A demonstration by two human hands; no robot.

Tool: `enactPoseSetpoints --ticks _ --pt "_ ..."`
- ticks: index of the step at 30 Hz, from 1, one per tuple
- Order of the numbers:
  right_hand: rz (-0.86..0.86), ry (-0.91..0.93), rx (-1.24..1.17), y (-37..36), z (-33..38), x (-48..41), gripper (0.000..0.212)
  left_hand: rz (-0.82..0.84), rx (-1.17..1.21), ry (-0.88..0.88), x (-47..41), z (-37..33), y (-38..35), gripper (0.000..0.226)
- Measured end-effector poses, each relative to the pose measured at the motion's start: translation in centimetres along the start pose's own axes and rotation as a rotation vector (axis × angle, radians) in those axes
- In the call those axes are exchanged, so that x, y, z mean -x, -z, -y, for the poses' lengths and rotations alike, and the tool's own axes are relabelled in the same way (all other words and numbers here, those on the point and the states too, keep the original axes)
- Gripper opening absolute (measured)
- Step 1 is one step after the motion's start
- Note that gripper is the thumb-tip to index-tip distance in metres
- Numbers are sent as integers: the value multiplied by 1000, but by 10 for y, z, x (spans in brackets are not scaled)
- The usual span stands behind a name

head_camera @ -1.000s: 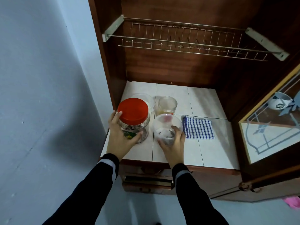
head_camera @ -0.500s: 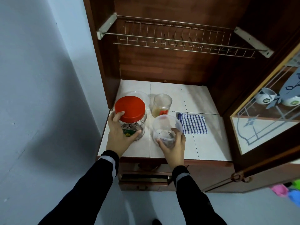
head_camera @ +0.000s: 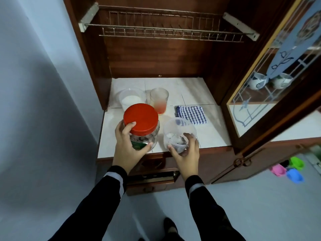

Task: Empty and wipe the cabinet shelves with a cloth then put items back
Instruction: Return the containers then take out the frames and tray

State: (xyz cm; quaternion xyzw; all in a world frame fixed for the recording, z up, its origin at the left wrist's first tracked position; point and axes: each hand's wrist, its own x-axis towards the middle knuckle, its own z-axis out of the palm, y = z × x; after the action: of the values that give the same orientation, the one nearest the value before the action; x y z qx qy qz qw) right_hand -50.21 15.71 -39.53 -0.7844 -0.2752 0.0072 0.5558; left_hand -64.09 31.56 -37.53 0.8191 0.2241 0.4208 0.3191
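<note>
You are wearing a black long-sleeved top. Your left sleeve [head_camera: 90, 206] and right sleeve [head_camera: 210, 211] are running dark and plain, each ending in a pale grey band [head_camera: 113, 176] just behind a black cuff edge. Your left hand [head_camera: 127, 150] and right hand [head_camera: 186, 157] are showing bare. Your foot [head_camera: 169, 225] is showing dark, too dim to detail.

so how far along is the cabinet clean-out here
Done: the wire rack above holds nothing. In hand: the left hand grips the red-lidded jar and the right hand holds the clear tub, both at the front edge of the tiled shelf. Left: a white-filled tub and a cup with red liquid sit at the back, and the checked cloth lies folded, so wiping likely hasn't begun.
</note>
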Motion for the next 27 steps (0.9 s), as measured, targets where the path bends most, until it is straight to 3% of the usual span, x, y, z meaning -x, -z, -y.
enactPoseSetpoints --ticks 10,19,27 --pt "-219 -54 101 70 -31 50 65 148 97 -84 26 -47 -40 101" --pt "-296 -125 100 136 -63 88 64 250 149 -214 69 -87 -93 101" --pt "-373 -208 140 241 -97 120 63 338 196 -246 126 -152 -159 108"
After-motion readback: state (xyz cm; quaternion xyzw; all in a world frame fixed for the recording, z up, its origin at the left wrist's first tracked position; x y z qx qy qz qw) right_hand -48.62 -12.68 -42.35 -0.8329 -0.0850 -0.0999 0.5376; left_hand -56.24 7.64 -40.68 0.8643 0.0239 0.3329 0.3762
